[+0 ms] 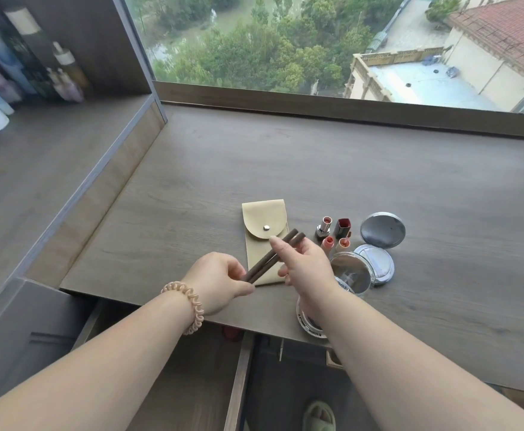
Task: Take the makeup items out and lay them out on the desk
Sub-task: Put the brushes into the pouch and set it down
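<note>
Head view: left hand (pixel 220 283), right hand (pixel 307 265) pinching two brown pencils (pixel 265 263) over snapped-shut beige pouch (pixel 260 219)

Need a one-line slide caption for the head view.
Left hand and right hand hold two brown pencils over a beige pouch on the desk, lipsticks and compacts beside it.

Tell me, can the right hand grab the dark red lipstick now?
Probably not yet: the right hand is pinching the two brown pencils with the left hand. The dark red lipstick stands close, nothing before it, so after letting go, likely yes.
</note>
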Demonstrator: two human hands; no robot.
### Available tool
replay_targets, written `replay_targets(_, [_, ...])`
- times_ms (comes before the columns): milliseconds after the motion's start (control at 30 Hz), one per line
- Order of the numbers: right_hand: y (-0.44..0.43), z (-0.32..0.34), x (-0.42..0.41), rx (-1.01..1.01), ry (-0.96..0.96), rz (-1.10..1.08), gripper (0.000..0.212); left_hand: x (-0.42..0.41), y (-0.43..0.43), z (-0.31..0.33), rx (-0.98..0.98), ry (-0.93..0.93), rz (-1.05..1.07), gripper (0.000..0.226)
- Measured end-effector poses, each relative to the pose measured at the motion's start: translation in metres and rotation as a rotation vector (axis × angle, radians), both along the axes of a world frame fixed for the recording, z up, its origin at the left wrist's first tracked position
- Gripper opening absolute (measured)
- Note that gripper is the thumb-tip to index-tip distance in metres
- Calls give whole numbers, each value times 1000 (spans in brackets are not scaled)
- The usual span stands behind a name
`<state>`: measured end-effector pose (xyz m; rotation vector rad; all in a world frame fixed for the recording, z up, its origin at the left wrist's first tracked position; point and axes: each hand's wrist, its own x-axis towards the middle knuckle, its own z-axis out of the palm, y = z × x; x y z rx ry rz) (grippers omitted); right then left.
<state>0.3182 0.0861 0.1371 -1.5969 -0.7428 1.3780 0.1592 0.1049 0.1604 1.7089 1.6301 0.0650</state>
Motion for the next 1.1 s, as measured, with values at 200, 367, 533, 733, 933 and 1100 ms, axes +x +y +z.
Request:
replay_targets(200, [4, 25, 16, 119, 210, -38, 20, 17, 0, 22, -197, -333, -2, 17])
replay_targets(367, [0, 43, 36, 148, 233, -51, 25, 38, -4, 35, -255, -579, 14, 27])
replay_targets(533, [-4, 61, 55, 168, 248, -67, 32, 69, -14, 49, -322, -716, -38, 36])
replay_targets(733, [-5, 74, 72, 165, 216, -244, 47, 101, -30, 61, -309, -834, 10, 40])
replay_targets(933, [-5, 88, 93, 111, 154, -389, 52, 139, -45, 67, -340, -959, 85, 44])
replay_targets(1100, [1, 96, 112, 81, 150, -433, 54, 161, -43, 79, -337, -985, 114, 43])
